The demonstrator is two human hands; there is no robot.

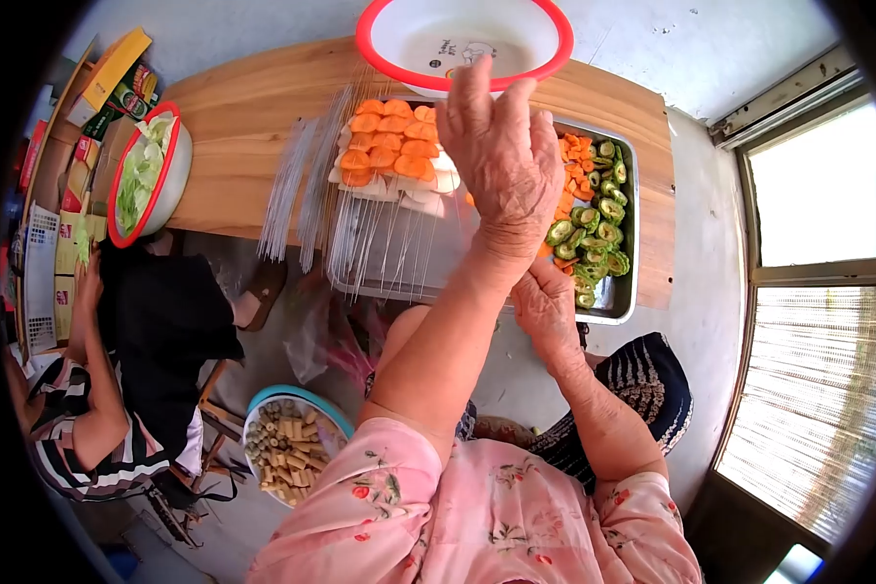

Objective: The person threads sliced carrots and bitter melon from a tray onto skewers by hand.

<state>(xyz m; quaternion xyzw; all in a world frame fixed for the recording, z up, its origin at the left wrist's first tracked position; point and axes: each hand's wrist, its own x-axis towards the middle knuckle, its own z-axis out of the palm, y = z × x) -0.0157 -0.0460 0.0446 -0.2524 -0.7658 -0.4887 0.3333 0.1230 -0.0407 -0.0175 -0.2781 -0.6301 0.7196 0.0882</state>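
Observation:
My left hand (pixel 504 156) is raised over the middle of a metal tray (pixel 346 271), fingers stretched and apart, with nothing visible in them. Lower down, my right hand (pixel 547 304) is at the tray's near edge with its fingers curled together; what they hold, if anything, is hidden. Orange carrot slices (pixel 391 138) and white vegetable slices (pixel 420 200) lie in rows at the left, thin skewers (pixel 384 243) sticking out toward me. At the right are carrot pieces (pixel 576 156) and green bitter melon rings (pixel 599 229). My left forearm covers the tray's centre.
A white bowl with a red rim (pixel 389 60) stands behind the tray. Loose skewers (pixel 287 180) lie left on the wooden table (pixel 229 107), near a bowl of cabbage (pixel 144 175). Another person (pixel 97 409) sits left. A turquoise-rimmed basin (pixel 263 397) holds cut pieces below.

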